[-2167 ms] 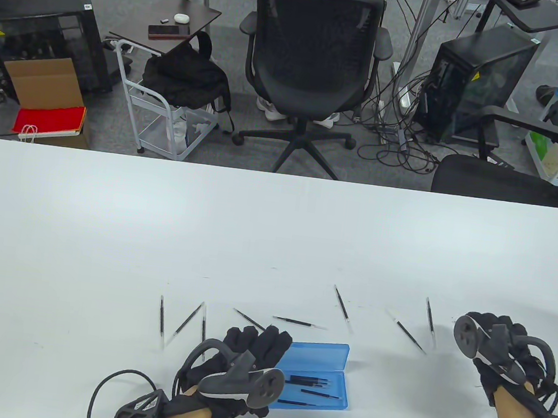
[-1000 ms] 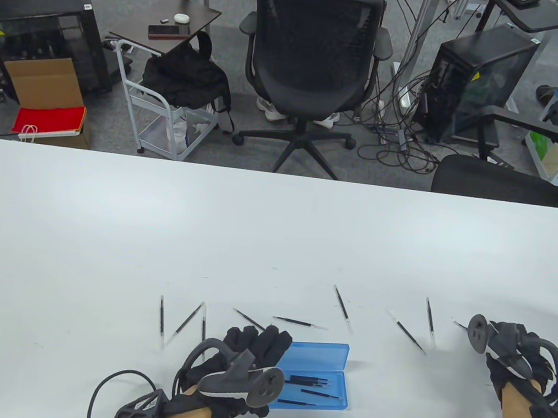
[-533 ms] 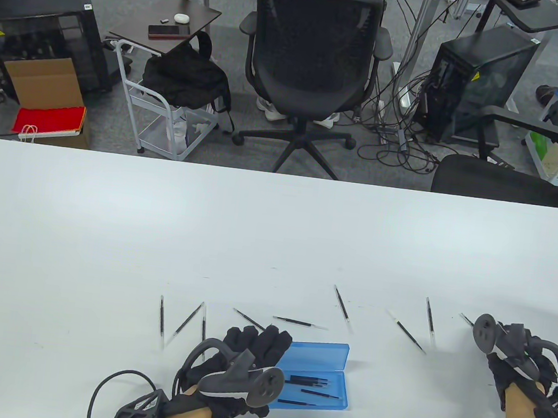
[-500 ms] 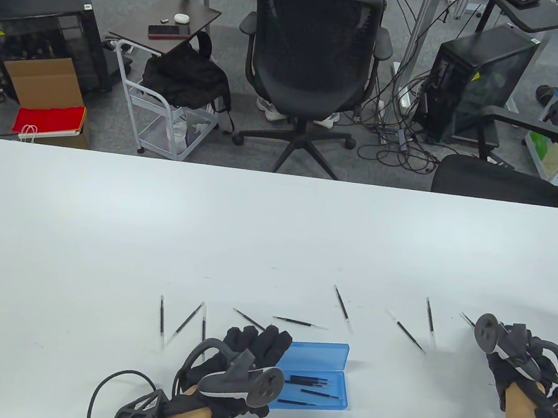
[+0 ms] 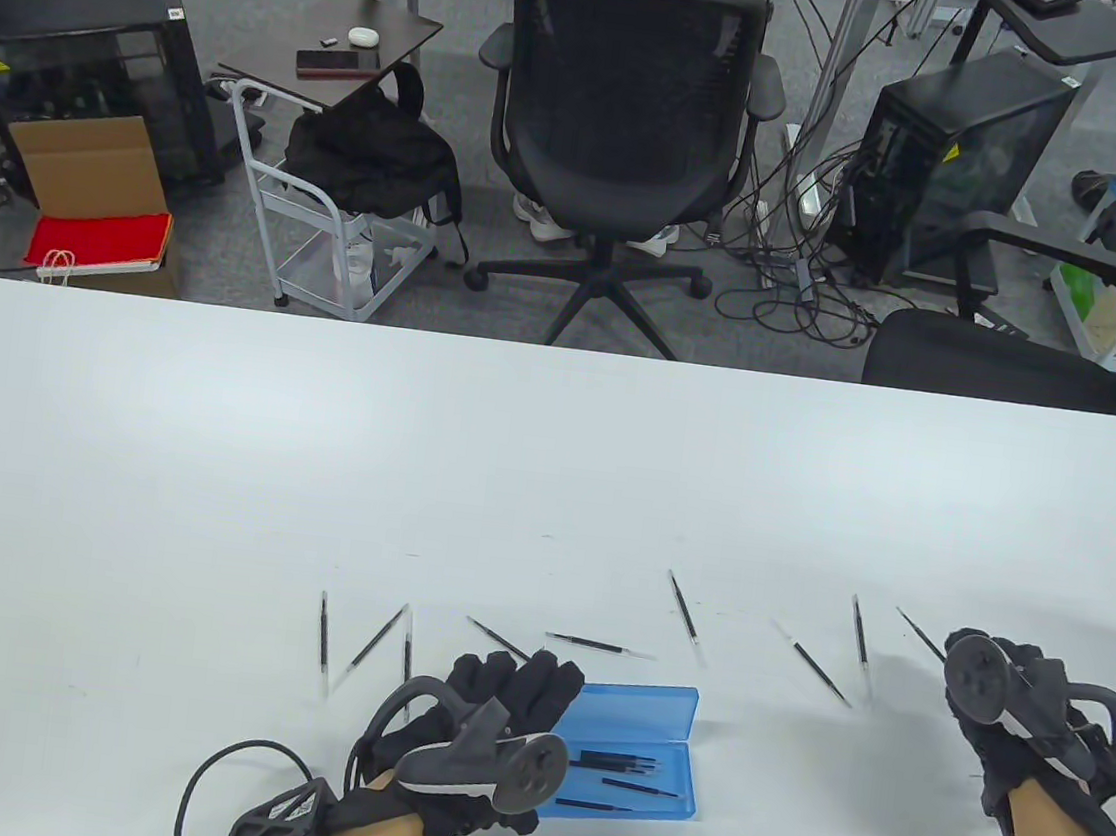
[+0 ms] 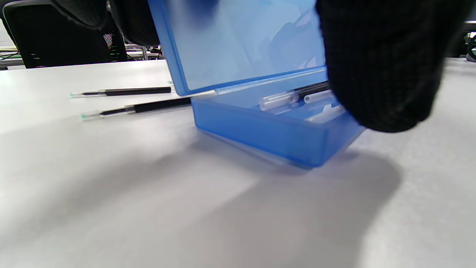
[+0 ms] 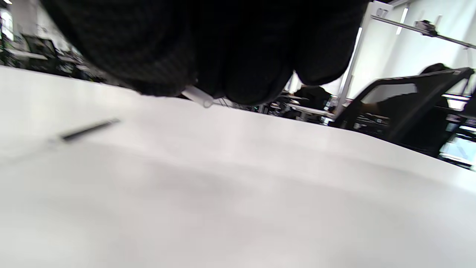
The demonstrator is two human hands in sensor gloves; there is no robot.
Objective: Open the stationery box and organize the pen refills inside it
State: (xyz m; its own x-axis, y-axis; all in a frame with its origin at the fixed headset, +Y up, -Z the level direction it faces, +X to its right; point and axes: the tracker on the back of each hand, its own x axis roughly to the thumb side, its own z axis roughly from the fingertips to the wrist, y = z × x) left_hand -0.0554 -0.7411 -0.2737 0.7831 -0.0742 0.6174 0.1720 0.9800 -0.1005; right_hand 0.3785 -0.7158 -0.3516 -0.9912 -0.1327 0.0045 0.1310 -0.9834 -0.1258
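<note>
Already we have the blue stationery box [image 5: 625, 753] open near the front edge of the desk [image 5: 553, 458], with a few refills lying in its tray, and our left hand [image 5: 495, 703] curls round its left end, fingers on the raised lid, holding it open. Our right hand [image 5: 1009, 696] pinches one pen refill [image 5: 918, 630] off to the right; its dark tip pokes out past the fingers, and the right wrist view shows the clear end [image 7: 197, 96] peeping from the closed fingertips just above the desk. Seven loose refills [image 5: 593, 643] lie scattered beyond the box, between the two hands and to the left. We judge the risk lies in the carry: the refill is thin and slick and gripped near one end, so it could swivel or slip from the pinch. Its long free tip could also catch the lid or tray wall on the way in and flick out. If our left hand eases off, the lid may drop shut.
</note>
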